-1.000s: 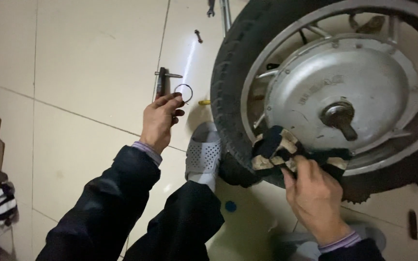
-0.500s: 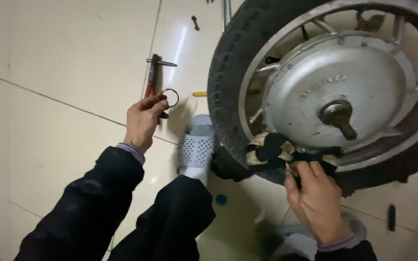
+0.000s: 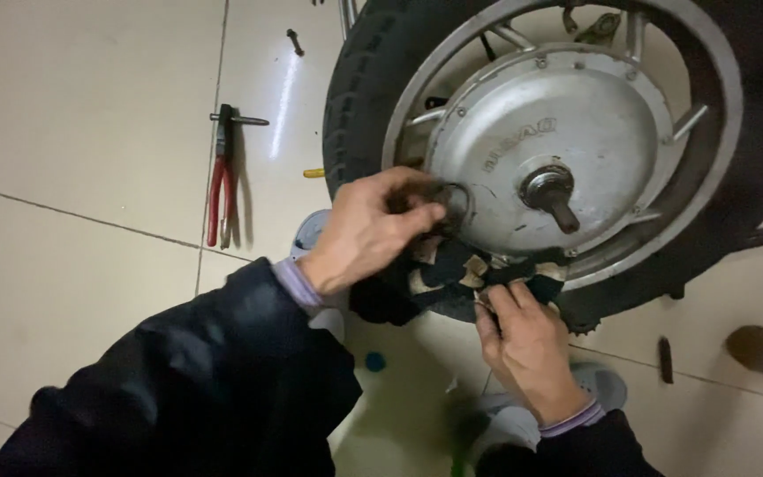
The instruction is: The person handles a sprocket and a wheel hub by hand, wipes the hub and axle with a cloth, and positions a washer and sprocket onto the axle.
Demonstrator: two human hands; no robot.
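While the left hand (image 3: 368, 230) pinches a metal ring (image 3: 454, 205) against the hub motor (image 3: 549, 146), the right hand (image 3: 527, 340) grips a patterned rag (image 3: 461, 269).
A loose pinch could drop the ring among the spokes.

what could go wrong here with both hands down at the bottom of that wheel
The left hand pinches a small ring against the metal hub; it may slip and roll off across the tiled floor. The right hand grips a dark cloth under the rim, where fingers might get nipped if the wheel turns. The red pliers lie out of easy reach.
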